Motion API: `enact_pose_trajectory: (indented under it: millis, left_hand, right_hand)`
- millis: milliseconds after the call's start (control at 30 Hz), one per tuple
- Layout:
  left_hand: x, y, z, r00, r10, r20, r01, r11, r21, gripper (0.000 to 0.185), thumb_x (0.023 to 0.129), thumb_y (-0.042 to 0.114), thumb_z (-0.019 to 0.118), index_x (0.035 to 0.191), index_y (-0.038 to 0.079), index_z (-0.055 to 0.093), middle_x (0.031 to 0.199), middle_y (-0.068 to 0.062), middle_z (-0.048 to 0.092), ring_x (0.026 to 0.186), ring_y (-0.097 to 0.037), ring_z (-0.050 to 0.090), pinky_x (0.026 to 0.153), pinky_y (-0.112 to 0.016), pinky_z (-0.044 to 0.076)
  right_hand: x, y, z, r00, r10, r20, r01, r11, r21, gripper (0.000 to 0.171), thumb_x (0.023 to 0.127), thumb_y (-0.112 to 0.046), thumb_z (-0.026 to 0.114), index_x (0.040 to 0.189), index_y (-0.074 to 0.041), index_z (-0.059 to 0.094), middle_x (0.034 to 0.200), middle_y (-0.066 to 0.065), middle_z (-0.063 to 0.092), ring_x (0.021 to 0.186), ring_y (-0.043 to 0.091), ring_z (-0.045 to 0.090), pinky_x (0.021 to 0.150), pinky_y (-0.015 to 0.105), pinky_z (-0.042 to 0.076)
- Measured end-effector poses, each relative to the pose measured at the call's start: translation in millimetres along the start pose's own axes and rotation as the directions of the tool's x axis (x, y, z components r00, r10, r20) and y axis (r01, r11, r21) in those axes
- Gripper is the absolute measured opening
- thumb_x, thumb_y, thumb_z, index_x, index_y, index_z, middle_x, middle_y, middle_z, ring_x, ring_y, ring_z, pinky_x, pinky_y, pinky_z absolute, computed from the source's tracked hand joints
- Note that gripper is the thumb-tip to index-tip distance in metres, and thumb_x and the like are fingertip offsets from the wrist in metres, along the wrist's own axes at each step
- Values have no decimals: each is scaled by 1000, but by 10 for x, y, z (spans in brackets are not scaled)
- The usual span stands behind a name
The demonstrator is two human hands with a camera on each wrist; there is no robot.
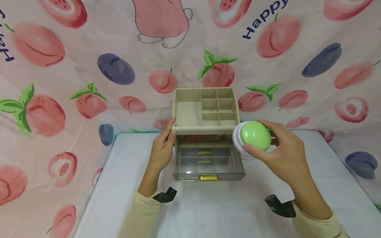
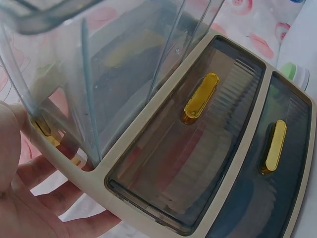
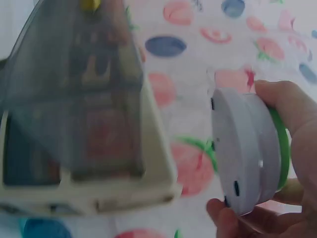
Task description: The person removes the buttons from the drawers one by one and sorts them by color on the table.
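A beige desktop drawer organizer point(image 1: 206, 130) stands upright in the middle, its clear top drawer point(image 1: 209, 177) pulled out. My left hand point(image 1: 162, 150) rests against its left side, with fingers fairly straight. In the left wrist view, the fingers point(image 2: 54, 201) reach past the organizer's frame, where their tips are hidden. My right hand point(image 1: 287, 153) grips a round white push button with a green dome point(image 1: 256, 135), to the right of the organizer. Small dark feet dot the flat white underside of the push button point(image 3: 230, 153) in the right wrist view.
The organizer's top tray point(image 1: 187, 114) has one large compartment and several small ones. Two lower drawers with gold handles point(image 2: 200, 96) are closed. A white table surface point(image 1: 205, 211) lies below, and a fruit-print cloth point(image 1: 184, 62) hangs behind.
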State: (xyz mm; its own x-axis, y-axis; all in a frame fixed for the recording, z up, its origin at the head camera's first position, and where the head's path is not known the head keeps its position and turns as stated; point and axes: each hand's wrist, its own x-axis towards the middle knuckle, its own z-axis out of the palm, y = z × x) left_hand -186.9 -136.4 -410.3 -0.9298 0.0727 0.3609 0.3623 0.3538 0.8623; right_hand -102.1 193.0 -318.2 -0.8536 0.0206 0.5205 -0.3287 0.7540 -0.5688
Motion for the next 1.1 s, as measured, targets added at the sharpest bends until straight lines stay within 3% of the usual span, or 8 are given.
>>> enact_pose_trajectory:
  millis: [167,267,400,500,667,833,967,1100]
  left_hand:
    - [9,2,7,1000,-31,1,31,999,6,49,109,16,48,158,23,42,90,-17,52,85,-27,53,77,-35,44]
    - [5,-6,0,999,-35,1,35,999,4,49,109,18,49,158,26,42,94,-17,54,86,-27,54,77,-36,45]
    - [-3,-22,-20,1000,-13,-8,13,1000,0,49,109,23,50,156,35,43,116,-15,63,99,-25,58,84,-40,47]
    - [-6,-39,-32,1000,8,-7,-8,1000,-1,48,109,26,51,155,39,43,119,-13,63,102,-24,59,84,-41,47]
    - [-11,-49,-34,1000,26,-5,-26,1000,7,48,109,30,50,155,41,42,98,-12,56,94,-23,57,80,-39,46]
    - [-13,-42,-25,1000,25,-5,-25,1000,16,48,109,30,50,155,40,42,100,-13,58,92,-23,57,79,-38,46]
    - [-12,-37,-14,1000,28,0,-28,1000,14,48,109,29,50,155,40,42,100,-12,58,89,-22,57,77,-37,47]
    - [-10,-27,-1,999,33,1,-33,999,8,48,109,28,50,155,40,42,94,-11,55,83,-22,55,74,-35,47]
  right_hand:
    - [-56,317,-38,993,84,-79,-85,996,-8,70,71,-27,95,133,-13,66,120,9,68,93,-8,51,77,0,39]
    - [-103,526,-20,988,115,-104,-118,993,-19,68,73,-26,94,134,-11,66,120,12,68,93,-9,50,77,-1,38]
    - [-178,823,47,980,151,-128,-159,986,-55,69,75,-27,93,134,-6,65,121,16,67,93,-4,48,76,-2,36]
    - [-232,1044,99,973,180,-143,-193,978,-82,70,75,-28,92,134,-3,64,121,18,67,94,2,47,75,-2,33]
    - [-299,1344,172,962,210,-173,-230,967,-106,70,73,-29,93,132,-3,66,116,20,67,92,15,53,72,1,32]
    - [-340,1602,270,957,249,-146,-269,954,-136,70,76,-35,90,132,-1,65,115,22,66,94,30,58,71,18,37]
    - [-347,1808,353,953,292,-80,-302,940,-162,74,81,-42,86,134,3,61,120,27,64,100,39,59,70,34,40]
    - [-342,1998,440,938,347,5,-341,924,-174,80,84,-50,81,137,5,57,127,30,62,105,43,57,71,40,44]
